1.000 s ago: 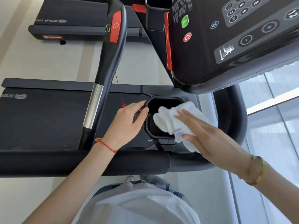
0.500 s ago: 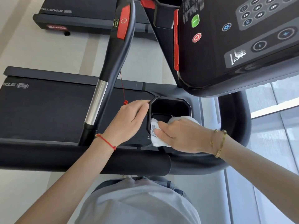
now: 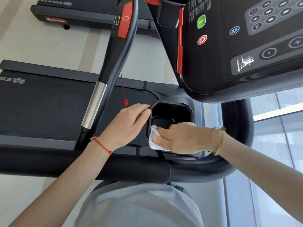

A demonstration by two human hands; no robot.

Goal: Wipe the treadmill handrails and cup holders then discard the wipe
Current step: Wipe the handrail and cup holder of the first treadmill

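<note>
A black cup holder point(image 3: 188, 110) sits below the treadmill console. My right hand point(image 3: 178, 139) presses a white wipe point(image 3: 153, 140) against the holder's near left rim, fingers curled over the cloth; most of the wipe is hidden under the hand. My left hand point(image 3: 127, 126) rests against the holder's left outer wall, fingers relaxed, thumb near the rim. The padded black handrail point(image 3: 82, 166) runs across the front below both wrists and curves up at the right point(image 3: 237, 136).
The console point(image 3: 246, 46) with buttons overhangs the cup holder from the upper right. A side handle with a chrome section point(image 3: 95, 105) and a hanging red safety clip point(image 3: 125, 102) stand left of my left hand. A second treadmill point(image 3: 82, 12) lies beyond. Glass wall at right.
My right hand swept the wipe from over the holder's opening down to its near left rim and bunched it under the fingers. My left hand stayed against the holder.
</note>
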